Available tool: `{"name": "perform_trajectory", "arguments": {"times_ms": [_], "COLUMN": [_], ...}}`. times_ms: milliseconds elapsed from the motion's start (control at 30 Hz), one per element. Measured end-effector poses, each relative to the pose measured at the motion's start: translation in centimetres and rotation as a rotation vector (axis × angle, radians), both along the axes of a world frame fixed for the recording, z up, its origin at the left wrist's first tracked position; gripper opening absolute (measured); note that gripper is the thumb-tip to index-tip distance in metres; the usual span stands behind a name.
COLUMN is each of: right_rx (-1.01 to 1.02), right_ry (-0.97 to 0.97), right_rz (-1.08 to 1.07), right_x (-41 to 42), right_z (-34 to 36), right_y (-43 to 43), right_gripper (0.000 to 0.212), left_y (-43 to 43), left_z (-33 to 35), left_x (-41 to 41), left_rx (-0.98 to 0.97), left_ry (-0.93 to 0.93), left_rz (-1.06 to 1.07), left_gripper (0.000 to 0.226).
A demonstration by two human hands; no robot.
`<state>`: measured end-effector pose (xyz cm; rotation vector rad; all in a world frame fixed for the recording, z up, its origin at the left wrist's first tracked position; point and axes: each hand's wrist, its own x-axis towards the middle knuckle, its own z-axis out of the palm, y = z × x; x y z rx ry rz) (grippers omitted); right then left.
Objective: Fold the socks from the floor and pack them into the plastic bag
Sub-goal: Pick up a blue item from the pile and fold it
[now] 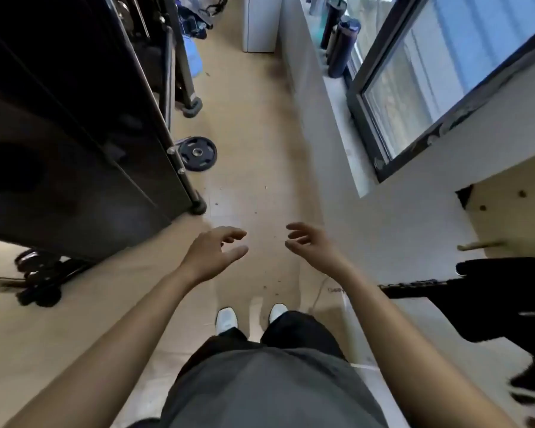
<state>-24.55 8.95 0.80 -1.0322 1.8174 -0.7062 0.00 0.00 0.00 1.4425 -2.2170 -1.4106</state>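
Both my arms reach forward over a tan floor in a narrow corridor. My left hand [215, 253] hangs in the air with loosely curled fingers and holds nothing. My right hand [309, 242] is level with it, a hand's width to the right, fingers relaxed, also holding nothing. No socks and no plastic bag show in the head view. My two white shoes [226, 319] stand on the floor below the hands.
A tall dark cabinet [74, 134] fills the left side. A black weight plate [197, 153] lies on the floor beside it, and more dark weights [40, 279] at lower left. A white ledge [328, 125] with an open window [430, 88] runs along the right. Black cloth [507, 298] hangs at right.
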Motion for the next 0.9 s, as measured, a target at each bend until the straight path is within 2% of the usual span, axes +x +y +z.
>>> {"name": "perform_trajectory", "arguments": {"times_ms": [133,333,533,900], "right_rx": [0.126,0.182,0.185,0.203], "right_ry": [0.038,0.016,0.041,0.056], "right_rz": [0.008,-0.07,-0.065,0.035], "right_x": [0.4,-4.0,-10.7,-19.2], "right_z": [-1.5,-3.9,-6.0,-6.4], "right_y": [1.2,-1.3,-8.8,-23.9], "right_gripper": [0.038,0.034,0.034,0.037], "left_y": [0.1,-4.2,-11.8,-24.5], "left_z": [-1.9,-3.9,-4.4,-3.1], "left_x": [0.1,-3.8,-11.0,-18.5], "left_rx": [0.106,0.188,0.198,0.22], "left_ry": [-0.146,-0.154,-0.111,-0.064], "left_rz": [-0.08,-0.044,0.052,0.171], "left_gripper": [0.049,0.046,0.014,0.025]}}
